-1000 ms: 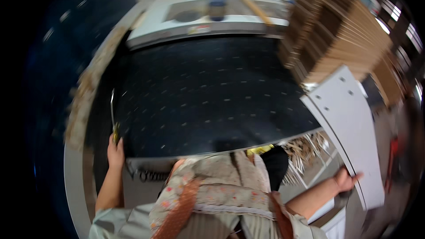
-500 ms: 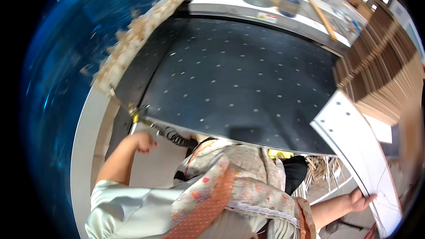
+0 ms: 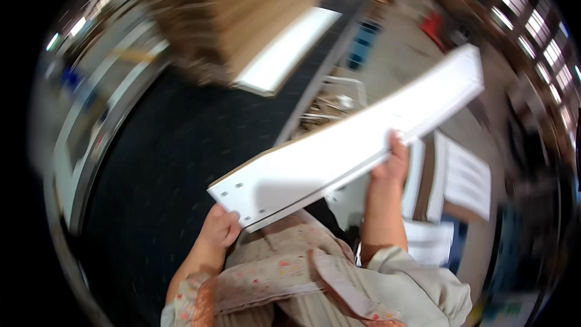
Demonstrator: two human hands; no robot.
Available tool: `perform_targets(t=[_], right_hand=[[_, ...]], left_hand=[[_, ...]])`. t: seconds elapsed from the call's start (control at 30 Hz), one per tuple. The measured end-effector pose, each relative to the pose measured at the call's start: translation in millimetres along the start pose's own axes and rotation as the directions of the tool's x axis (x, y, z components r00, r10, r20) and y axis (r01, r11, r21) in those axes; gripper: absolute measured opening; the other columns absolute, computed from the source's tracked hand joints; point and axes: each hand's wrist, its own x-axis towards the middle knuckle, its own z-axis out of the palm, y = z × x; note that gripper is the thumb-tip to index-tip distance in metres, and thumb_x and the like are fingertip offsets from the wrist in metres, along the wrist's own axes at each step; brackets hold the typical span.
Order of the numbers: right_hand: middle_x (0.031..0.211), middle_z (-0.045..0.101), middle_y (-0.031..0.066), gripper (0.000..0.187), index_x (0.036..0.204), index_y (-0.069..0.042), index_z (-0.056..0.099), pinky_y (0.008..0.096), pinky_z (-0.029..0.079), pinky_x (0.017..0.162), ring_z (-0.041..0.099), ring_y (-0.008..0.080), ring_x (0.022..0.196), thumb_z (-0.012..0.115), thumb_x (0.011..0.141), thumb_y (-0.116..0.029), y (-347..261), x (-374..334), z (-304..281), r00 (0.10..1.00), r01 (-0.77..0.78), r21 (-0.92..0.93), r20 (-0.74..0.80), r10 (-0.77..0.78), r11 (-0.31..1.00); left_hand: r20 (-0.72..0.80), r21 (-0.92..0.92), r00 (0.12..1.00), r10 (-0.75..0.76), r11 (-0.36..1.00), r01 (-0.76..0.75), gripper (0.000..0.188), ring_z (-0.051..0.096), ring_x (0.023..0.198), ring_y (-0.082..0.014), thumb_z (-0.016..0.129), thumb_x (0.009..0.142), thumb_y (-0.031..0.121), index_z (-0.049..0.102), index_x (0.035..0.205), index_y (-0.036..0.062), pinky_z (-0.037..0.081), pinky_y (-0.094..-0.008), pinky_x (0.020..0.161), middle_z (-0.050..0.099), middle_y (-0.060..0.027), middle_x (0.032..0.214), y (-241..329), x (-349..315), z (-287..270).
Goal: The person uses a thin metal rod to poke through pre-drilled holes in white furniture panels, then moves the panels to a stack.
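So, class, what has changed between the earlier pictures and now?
The left hand let go of the thin metal-tipped tool and now grips the dark-spotted end of the long white board, which moved from the person's right to across their front. The view has turned right. The right hand still holds the board.

Pale gridded windows [image 3: 537,26] glow at upper right; the long white board [image 3: 342,150] glares (shadowed near its left end); surroundings blur.

My panel [image 3: 339,157] — bright white, dark-dotted at one end! Tabletop [image 3: 163,139] black, board stack [image 3: 260,12] brown — my apron [image 3: 266,278] beige, floral-printed in red, orange.
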Motion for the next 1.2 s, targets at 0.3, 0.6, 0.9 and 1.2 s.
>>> perform_targets(t=[0.3,0.6,0.9,1.2], right_hand=[[0.119,0.051,0.0191,0.044,0.125,0.003,0.040,0.0462,0.044,0.094,0.052,0.0352,0.109,0.052,0.082,0.002,-11,-32,-125,0.877,-0.067,0.185,-0.458,0.146,0.980],[0.118,0.052,0.0110,0.046,0.123,-0.005,0.041,0.0438,0.040,0.097,0.050,0.0288,0.111,0.053,0.080,0.007,-8,-93,-162,0.888,-0.139,0.334,-0.376,0.267,0.932],[0.121,0.049,0.0136,0.049,0.126,-0.004,0.033,0.0453,0.042,0.096,0.052,0.0304,0.109,0.052,0.082,0.007,-79,-120,-326,0.828,0.020,0.169,-0.556,0.079,0.985],[0.116,0.052,0.0170,0.049,0.124,0.000,0.037,0.0498,0.045,0.093,0.054,0.0346,0.105,0.056,0.079,0.005,-123,-129,-431,0.731,0.141,0.124,-0.682,-0.019,0.982]], left_hand=[[0.026,-0.259,0.824,-0.566,0.793,0.552,0.057,0.057,0.104,-0.0284,0.063,0.074,0.006,0.042,0.126,0.0010,0.048,-0.0405,0.089,0.056,-0.0145,0.115,-49,84,72],[0.236,-0.085,0.565,-0.791,0.563,0.822,0.045,0.056,0.102,-0.0198,0.060,0.083,0.011,0.044,0.125,0.0096,0.048,-0.0347,0.086,0.057,-0.0061,0.111,-127,130,155],[0.326,0.932,0.755,-0.570,0.059,-0.358,0.038,0.060,0.089,-0.0325,0.065,0.075,0.021,0.057,0.108,0.0039,0.048,-0.0402,0.076,0.062,-0.0169,0.094,-102,138,54],[-0.022,0.489,0.217,-0.976,-0.200,-0.849,0.028,0.057,0.057,-0.0263,0.049,0.080,0.023,0.060,0.057,0.0110,0.040,-0.0410,0.078,0.060,-0.0080,0.060,-107,38,-120]])
